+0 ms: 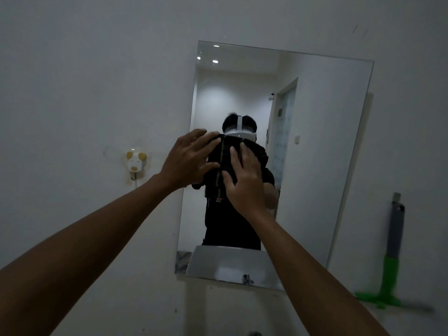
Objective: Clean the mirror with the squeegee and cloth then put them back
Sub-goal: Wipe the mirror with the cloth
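A frameless rectangular mirror (322,146) hangs on the white wall ahead. A dark cloth (219,163) is pressed flat against the glass near its middle. My left hand (186,161) lies on the cloth's left side and my right hand (244,180) on its right side, fingers spread over the fabric. The squeegee (391,253), with a grey handle and green head, hangs head down on the wall to the right of the mirror, away from both hands.
A small animal-shaped hook (135,162) is stuck to the wall left of the mirror. The mirror reflects a white sink (218,265), a person in dark clothes and a doorway behind.
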